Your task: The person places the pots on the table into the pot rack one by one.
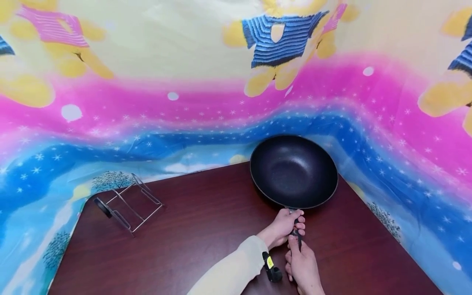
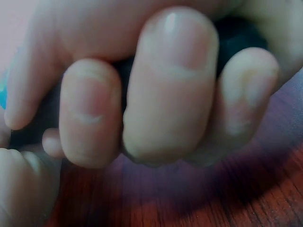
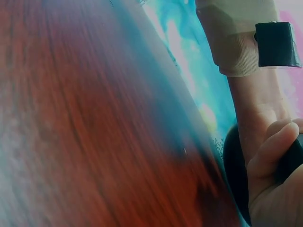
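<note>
A black wok (image 1: 293,172) shows its dark inside at the far right corner of the table in the head view. Its black handle (image 2: 236,40) points toward the person. The left hand (image 1: 282,226) grips this handle close to the pan, with several fingers (image 2: 173,85) curled round it. Just behind it, the right hand (image 1: 304,264) grips the handle's rear part, thumb along the top. Most of the handle is hidden by the two hands. Whether the wok's base touches the table cannot be told.
A metal wire rack (image 1: 140,221) with a black round part stands at the left of the dark red-brown table (image 1: 199,213). Patterned cloth (image 1: 206,106) hangs along the back and sides. A black device (image 1: 272,268) is strapped at the left wrist.
</note>
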Tool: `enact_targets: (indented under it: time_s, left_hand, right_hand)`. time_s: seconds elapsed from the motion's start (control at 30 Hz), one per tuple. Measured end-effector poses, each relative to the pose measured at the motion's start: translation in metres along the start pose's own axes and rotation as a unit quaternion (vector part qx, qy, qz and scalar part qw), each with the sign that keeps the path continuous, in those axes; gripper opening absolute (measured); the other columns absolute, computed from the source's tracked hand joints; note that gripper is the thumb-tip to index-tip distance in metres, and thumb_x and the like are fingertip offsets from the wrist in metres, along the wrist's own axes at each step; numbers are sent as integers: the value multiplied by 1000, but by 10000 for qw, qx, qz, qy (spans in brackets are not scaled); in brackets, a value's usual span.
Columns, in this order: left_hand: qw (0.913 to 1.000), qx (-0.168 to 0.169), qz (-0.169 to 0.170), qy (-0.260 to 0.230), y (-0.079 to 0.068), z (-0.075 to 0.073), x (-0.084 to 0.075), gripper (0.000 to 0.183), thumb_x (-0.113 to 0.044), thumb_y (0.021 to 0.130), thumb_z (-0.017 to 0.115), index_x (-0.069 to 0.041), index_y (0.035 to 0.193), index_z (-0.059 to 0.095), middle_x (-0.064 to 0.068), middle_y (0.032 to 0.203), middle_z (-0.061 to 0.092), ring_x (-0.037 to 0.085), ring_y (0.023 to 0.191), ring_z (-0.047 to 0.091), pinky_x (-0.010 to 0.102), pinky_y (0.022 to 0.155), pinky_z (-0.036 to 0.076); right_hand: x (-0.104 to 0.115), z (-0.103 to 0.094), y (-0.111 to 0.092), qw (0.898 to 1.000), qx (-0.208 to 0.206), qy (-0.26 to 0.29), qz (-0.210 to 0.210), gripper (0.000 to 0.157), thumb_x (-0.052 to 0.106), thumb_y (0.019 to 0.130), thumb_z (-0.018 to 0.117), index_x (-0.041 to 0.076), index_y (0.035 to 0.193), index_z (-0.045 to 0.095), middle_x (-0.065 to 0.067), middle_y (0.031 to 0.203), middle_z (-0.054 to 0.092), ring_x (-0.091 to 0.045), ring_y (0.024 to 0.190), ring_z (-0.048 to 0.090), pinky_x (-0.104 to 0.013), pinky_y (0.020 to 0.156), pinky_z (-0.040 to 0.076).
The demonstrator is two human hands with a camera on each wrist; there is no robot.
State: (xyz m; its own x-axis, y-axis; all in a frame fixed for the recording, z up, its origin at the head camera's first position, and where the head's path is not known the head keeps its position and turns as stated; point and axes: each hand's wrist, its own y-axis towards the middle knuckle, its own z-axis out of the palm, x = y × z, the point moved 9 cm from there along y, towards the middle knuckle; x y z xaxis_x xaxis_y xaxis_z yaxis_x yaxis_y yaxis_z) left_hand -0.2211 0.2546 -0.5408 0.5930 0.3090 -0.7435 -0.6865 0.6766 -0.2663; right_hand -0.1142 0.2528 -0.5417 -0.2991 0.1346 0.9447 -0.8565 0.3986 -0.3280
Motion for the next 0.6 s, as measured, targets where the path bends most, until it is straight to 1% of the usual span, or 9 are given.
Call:
enact_targets:
  time_s: [0.1, 0.33, 0.5, 0.6]
  left_hand:
    - [10000, -15, 69, -12, -2, -2, -4, 13, -10, 106, 47, -9, 93, 51, -2, 74, 43, 7, 58, 37, 18, 50, 38]
    - [9997, -16, 221, 76, -8, 2, -11, 12, -10, 105, 48, -8, 94, 52, -1, 74, 44, 7, 58, 37, 18, 50, 39]
    - [9995, -16, 310, 109, -13, 5, -18, 11, -11, 105, 49, -7, 96, 52, 0, 74, 45, 8, 58, 38, 19, 50, 40]
    - [9992, 25, 373, 124, -18, 7, -23, 10, -11, 106, 49, -7, 97, 51, 0, 75, 45, 7, 58, 38, 19, 50, 39]
  right_hand:
    - [2, 3, -1, 10000, 34, 2, -13, 45, 43, 108, 44, -1, 103, 45, 4, 57, 39, -7, 36, 32, -27, 32, 34]
    - [8, 5, -4, 10000, 14, 10, -79, 45, 43, 107, 45, -2, 103, 45, 4, 56, 38, -7, 35, 32, -27, 31, 34]
    - [11, 5, -7, 9998, -32, -142, -141, 50, 47, 107, 46, -3, 102, 46, 4, 54, 39, -8, 33, 34, -28, 31, 36]
    - [14, 6, -9, 9997, -49, -145, -197, 52, 48, 106, 46, -4, 102, 46, 3, 54, 39, -9, 33, 35, -29, 31, 37]
